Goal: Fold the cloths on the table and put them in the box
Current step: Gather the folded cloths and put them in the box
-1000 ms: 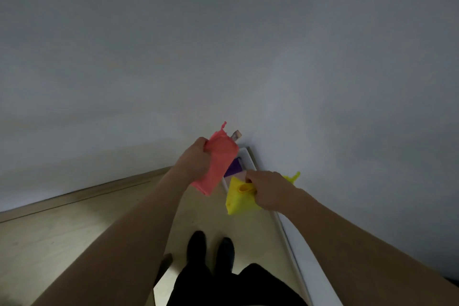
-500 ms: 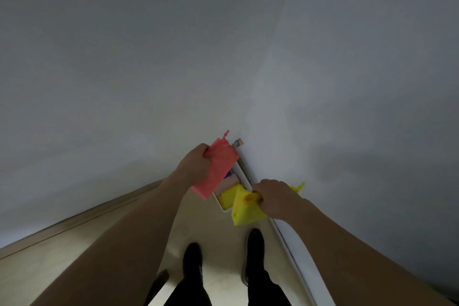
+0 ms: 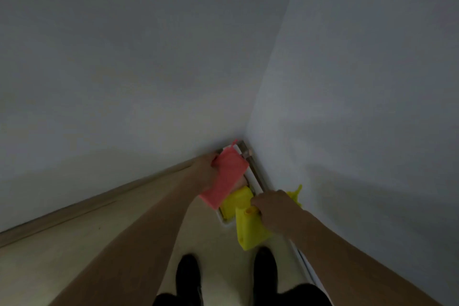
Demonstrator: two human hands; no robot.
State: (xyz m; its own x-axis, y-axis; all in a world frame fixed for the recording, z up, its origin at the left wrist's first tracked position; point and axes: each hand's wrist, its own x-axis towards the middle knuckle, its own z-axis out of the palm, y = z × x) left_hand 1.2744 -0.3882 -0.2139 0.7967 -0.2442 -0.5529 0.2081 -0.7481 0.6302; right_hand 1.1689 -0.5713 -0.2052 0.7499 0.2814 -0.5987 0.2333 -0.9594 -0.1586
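Your box (image 3: 224, 220) sits wedged in the corner: walls (image 3: 347, 107) close it off behind and to the right. A folded yellow cloth (image 3: 234, 202) already fills its near end. The floor (image 3: 124, 226) to the left lies open.

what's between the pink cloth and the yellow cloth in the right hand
In the head view, another folded yellow cloth already in the box lies between the pink cloth and the held yellow cloth under the right hand.
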